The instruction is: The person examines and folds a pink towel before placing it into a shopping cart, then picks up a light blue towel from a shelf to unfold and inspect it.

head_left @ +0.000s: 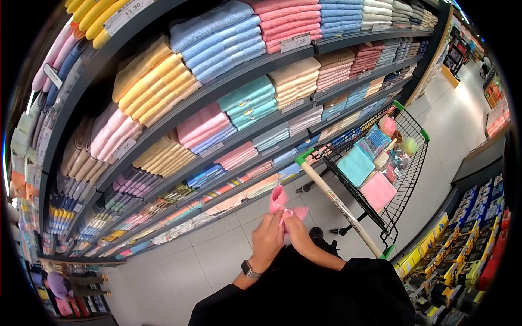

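Note:
In front of my body, my left hand (266,237) and my right hand (300,234) meet on a small pink cloth (279,196). Its upper end is curled into a roll, and a loose corner sticks out to the right. Fingers of both hands are closed on the lower part, which they partly hide. A dark smartwatch (250,269) sits on my left wrist. Beyond my right hand stands a shopping cart (348,214). Inside it lie a folded turquoise towel (353,165), a folded pink towel (379,191) and several packaged items (375,142).
Shelves (293,53) of folded towels in many colours run along the left and ahead. Packaged goods (457,239) fill a display on the right. Tiled floor (204,250) lies between them. A person in purple (60,285) is at the far lower left.

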{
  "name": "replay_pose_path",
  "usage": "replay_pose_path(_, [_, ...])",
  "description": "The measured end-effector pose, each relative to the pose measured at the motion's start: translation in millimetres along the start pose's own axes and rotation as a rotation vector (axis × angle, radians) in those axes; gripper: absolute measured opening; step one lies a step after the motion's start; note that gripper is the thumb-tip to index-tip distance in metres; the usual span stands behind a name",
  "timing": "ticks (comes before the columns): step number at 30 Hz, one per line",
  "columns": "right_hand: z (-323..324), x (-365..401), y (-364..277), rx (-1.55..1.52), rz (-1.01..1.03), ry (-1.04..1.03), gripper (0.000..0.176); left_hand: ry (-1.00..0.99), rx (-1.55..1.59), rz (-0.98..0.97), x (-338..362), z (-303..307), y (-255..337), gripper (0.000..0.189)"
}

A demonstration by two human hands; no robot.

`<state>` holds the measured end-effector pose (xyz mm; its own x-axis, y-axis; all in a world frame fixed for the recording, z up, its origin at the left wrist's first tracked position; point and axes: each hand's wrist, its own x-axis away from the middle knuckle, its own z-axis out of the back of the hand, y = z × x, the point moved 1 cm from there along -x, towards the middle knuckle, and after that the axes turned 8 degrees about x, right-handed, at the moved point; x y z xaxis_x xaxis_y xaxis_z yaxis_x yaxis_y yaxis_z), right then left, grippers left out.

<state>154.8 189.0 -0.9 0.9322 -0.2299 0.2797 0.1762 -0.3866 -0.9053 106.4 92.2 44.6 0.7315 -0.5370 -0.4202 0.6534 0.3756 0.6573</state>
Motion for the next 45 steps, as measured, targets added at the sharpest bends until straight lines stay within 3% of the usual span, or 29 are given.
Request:
replay_pose_path(6, [-9.3,1.1,-8.8,0.124,0.193,0.101,0.026,-0.009,0.001,-0.027,-1.6,-2.1,11.2,0.029])
replay_pose_path(13, [-2.6,1.8,-8.8,0.026,0.088,0.084,0.024,-0.038,0.059,-0.095,7.1,-5.0,7.8,0.029])
replay_pose_path(22, [0.8,0.2,-14.5,-0.089,0.030,0.108,0.021,-0.019,0.308,-0.045,9.4,-2.9,10.1,0.020])
replay_pose_path(27, [5.1,-0.7,-10.1,-0.091,0.088,0.104,0.020,-0.011,0.618,0.137,15.3,-0.3,0.9,0.015])
replay_pose_path(29, [8.0,0.2,-8.3,0.003,0.094,0.070,0.020,0.032,0.731,0.269,19.4,4.7,-3.8,0.013])
replay_pose_path(32, [7.5,5.2,-20.4,0.079,0.074,0.000,0.021,0.179,0.578,0.112,7.8,13.4,-8.1,0.013])
replay_pose_path(36, [6.3,8.6,-32.7,0.172,0.162,-0.109,0.025,0.052,0.668,0.109,0.8,21.5,-10.0,0.016])
replay_pose_path(42, [12.7,5.8,-36.8,0.225,0.166,-0.126,0.025,0.059,0.976,0.238,12.4,14.1,-21.0,0.021])
replay_pose_path(45, [9.9,6.5,-42.2,0.186,0.137,-0.128,0.023,0.043,0.977,0.221,13.8,11.4,-23.7,0.024])
